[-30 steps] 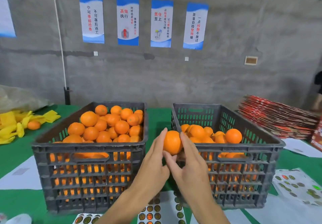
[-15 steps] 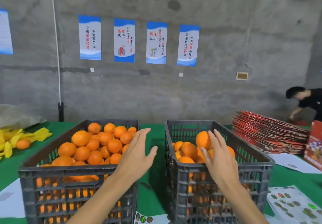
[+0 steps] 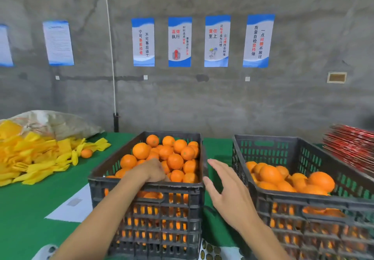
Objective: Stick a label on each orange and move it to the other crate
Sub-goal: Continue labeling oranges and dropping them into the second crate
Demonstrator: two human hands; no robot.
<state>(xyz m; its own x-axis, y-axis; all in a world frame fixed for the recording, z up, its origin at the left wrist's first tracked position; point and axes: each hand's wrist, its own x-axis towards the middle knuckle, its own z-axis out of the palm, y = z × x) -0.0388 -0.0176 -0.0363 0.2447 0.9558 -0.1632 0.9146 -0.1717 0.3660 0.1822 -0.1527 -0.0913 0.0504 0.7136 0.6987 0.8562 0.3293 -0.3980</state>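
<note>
Left hand point(image 3: 152, 170) reaches among oranges point(image 3: 175, 160); yellow nets point(image 3: 30, 154) beside.

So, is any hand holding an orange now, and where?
Right hand holds nothing. Left hand reaches among the oranges in the left crate; its fingers are hidden, so cannot tell.

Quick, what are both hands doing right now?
Left hand: reaching into the left crate among the oranges; grip cannot be told.
Right hand: open, holding nothing.
</note>
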